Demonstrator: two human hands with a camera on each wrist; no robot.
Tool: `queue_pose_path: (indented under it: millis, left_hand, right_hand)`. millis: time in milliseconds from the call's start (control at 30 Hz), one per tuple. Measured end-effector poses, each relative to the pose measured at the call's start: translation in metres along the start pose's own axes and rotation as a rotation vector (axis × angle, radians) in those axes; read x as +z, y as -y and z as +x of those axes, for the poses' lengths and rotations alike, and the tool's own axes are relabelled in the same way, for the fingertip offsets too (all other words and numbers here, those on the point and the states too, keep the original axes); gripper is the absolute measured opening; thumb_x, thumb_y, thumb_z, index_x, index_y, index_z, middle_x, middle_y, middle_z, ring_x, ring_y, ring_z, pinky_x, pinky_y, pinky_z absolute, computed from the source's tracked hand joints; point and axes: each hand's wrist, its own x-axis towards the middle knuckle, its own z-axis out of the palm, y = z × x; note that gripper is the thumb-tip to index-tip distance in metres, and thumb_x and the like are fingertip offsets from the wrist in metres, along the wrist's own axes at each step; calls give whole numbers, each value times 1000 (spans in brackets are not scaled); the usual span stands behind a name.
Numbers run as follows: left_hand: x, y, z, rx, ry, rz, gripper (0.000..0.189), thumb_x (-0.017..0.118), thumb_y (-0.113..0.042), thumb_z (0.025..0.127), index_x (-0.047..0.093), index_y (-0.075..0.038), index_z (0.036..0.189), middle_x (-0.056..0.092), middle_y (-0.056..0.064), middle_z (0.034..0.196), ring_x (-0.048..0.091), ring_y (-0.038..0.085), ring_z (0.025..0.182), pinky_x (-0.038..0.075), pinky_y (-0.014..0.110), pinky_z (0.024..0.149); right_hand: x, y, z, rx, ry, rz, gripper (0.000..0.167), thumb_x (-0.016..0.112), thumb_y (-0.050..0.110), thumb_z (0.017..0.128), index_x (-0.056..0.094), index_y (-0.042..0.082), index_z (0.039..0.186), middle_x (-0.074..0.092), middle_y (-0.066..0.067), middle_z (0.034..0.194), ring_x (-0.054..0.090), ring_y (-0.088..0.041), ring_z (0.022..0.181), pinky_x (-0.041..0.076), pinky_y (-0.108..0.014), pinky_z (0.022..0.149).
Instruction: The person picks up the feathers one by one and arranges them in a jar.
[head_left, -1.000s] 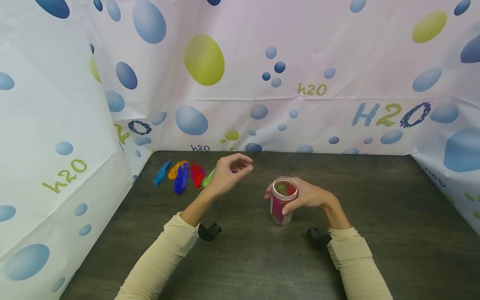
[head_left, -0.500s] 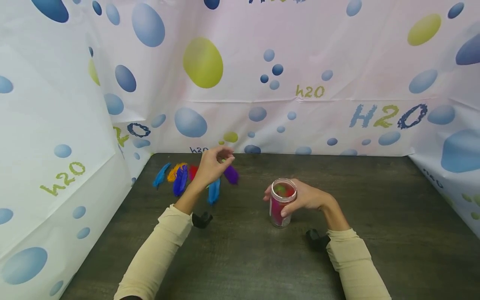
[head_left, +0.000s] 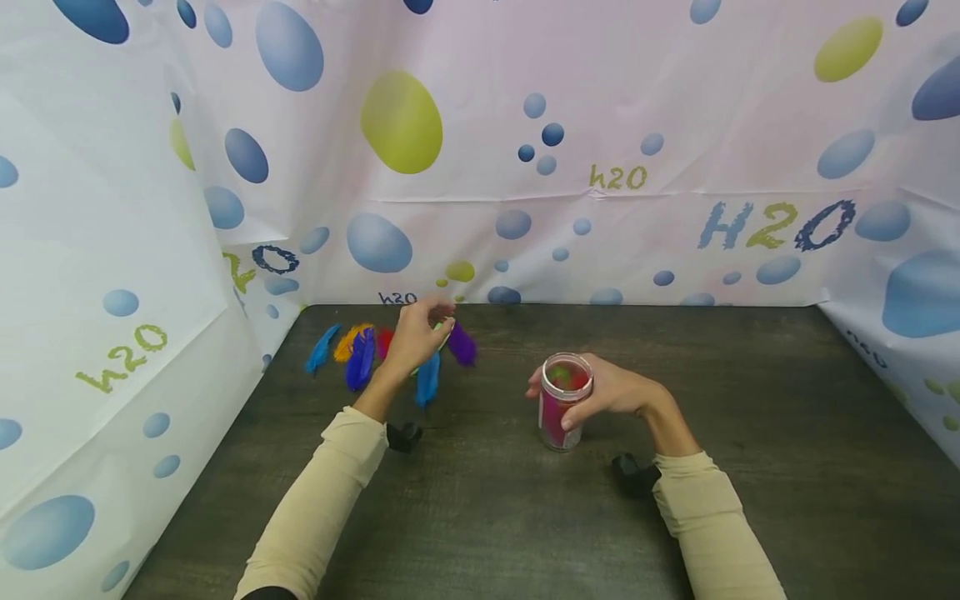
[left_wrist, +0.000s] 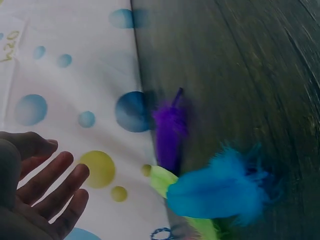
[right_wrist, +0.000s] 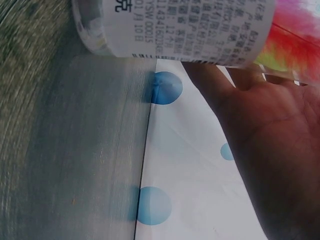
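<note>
My left hand (head_left: pixel 416 337) hovers at the feathers toward the back left, fingers loosely bent. In the left wrist view its fingers (left_wrist: pixel 60 185) hold nothing. Closest to it lie a purple feather (head_left: pixel 462 343), a bright blue feather (head_left: pixel 427 379) and a light green feather (left_wrist: pixel 162 181), partly under the blue one. With thumb and fingers around it, my right hand (head_left: pixel 611 387) grips a clear jar (head_left: pixel 553 414), upright and lidless on the table. Pink, red and green feathers show inside the jar, and a printed white label (right_wrist: pixel 190 30) wraps its side.
Farther left lie a light blue feather (head_left: pixel 322 350), an orange feather (head_left: pixel 347 343), a dark blue feather (head_left: pixel 361 360) and a red feather (head_left: pixel 385 342), partly hidden by the left hand. A white printed sheet (head_left: pixel 480 125) rises behind the dark wooden table (head_left: pixel 480 517).
My left hand has moved left from near the jar to the feathers, then dipped slightly, uncovering the purple and bright blue feathers. The right hand stays on the jar.
</note>
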Motion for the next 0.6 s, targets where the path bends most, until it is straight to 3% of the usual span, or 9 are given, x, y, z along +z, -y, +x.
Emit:
queue_pose_path:
  millis: [233, 600]
  left_hand:
    - [5, 9, 6, -135, 74, 82, 25, 68, -5, 98, 71, 2, 121, 73, 19, 122, 67, 37, 115, 55, 52, 97]
    - [11, 27, 8, -206, 155, 215, 27, 68, -9, 97, 71, 3, 121, 70, 21, 127, 67, 39, 116, 55, 56, 98]
  right_hand:
    - [-1, -1, 0, -6, 1, -6, 56, 84, 7, 86, 56, -6, 133, 63, -31, 131, 59, -49, 123, 55, -42, 101]
    - [-1, -1, -1, 2, 3, 2, 56, 84, 9, 86, 56, -7, 133, 59, -38, 130, 60, -46, 123, 55, -42, 101]
